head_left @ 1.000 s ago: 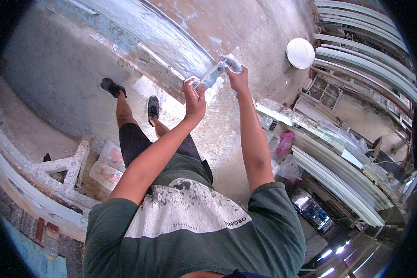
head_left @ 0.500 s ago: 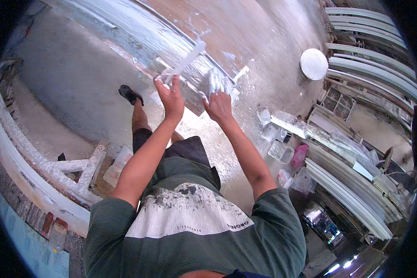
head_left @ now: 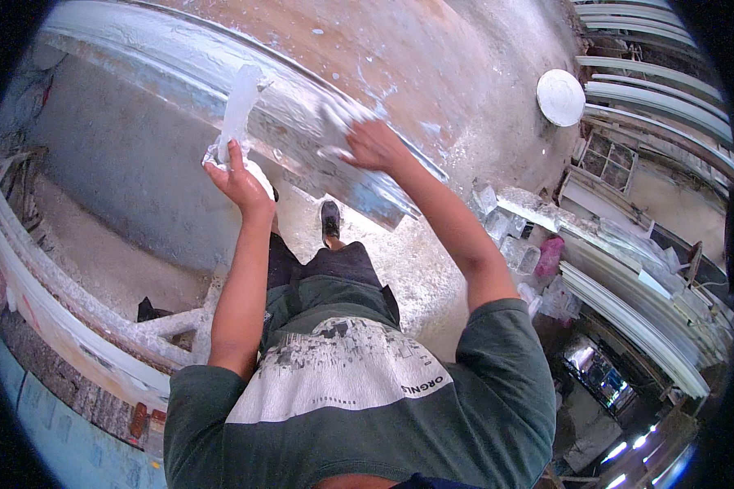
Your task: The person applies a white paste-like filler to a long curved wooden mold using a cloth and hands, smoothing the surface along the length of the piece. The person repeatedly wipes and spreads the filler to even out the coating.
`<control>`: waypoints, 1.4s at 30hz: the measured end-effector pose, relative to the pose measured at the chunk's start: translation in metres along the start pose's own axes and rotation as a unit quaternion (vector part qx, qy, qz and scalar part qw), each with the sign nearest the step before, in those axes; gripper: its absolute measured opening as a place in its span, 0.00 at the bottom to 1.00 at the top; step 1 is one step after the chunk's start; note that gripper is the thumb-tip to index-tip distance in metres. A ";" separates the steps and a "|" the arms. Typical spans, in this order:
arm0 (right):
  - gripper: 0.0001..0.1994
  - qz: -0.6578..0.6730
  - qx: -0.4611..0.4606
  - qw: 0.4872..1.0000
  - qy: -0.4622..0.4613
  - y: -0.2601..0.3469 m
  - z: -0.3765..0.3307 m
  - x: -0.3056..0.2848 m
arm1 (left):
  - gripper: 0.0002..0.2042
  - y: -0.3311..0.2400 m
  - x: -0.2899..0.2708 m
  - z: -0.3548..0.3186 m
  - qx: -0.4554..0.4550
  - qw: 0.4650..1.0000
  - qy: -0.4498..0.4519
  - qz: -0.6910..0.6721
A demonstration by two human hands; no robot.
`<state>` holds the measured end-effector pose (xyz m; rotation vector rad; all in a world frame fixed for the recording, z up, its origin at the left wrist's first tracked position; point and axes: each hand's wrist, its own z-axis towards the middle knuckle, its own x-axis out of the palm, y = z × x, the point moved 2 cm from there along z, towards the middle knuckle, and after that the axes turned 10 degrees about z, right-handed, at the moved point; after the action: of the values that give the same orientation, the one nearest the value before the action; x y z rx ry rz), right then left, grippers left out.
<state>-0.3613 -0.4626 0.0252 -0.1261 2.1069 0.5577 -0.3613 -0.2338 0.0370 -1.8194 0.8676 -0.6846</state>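
Observation:
My left hand is closed round a limp, translucent whitish strip, whose long end stands up above the fingers. White wet paste clings to the hand and bunches beside the palm. My right hand is over the long moulding form, its thumb apart from the fingers. The fingers are stretched out, coated white and blurred at the tips, at or just over the form's wet surface. A smeared white layer covers much of that form, with brownish and bluish patches showing toward its near end.
A round white lid or bucket top is at the far right. Long white mouldings are stacked on the right, near a pink bag and clear plastic containers. Another long curved form lies at left. The floor is splashed white.
My left hand has moved left along the form with the strip. My right hand has shifted slightly left and farther away, sliding over the surface. My body has stepped left.

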 end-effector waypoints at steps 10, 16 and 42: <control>0.23 0.124 0.200 0.924 -0.303 0.057 -0.005 0.038 | 0.20 -0.048 0.014 0.094 0.017 0.991 0.123 0.039; 0.28 0.176 0.334 0.868 -0.322 0.101 0.065 -0.014 | 0.20 -0.083 0.039 0.116 0.068 0.980 0.170 0.077; 0.12 0.697 0.095 0.429 -0.567 0.092 0.167 -0.098 | 0.16 -0.121 0.025 0.197 -0.133 0.899 0.413 0.048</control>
<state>-0.2050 -0.3193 0.0573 1.7831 0.3890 0.8734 -0.1646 -0.1171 0.0774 -1.6845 1.6593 -1.3705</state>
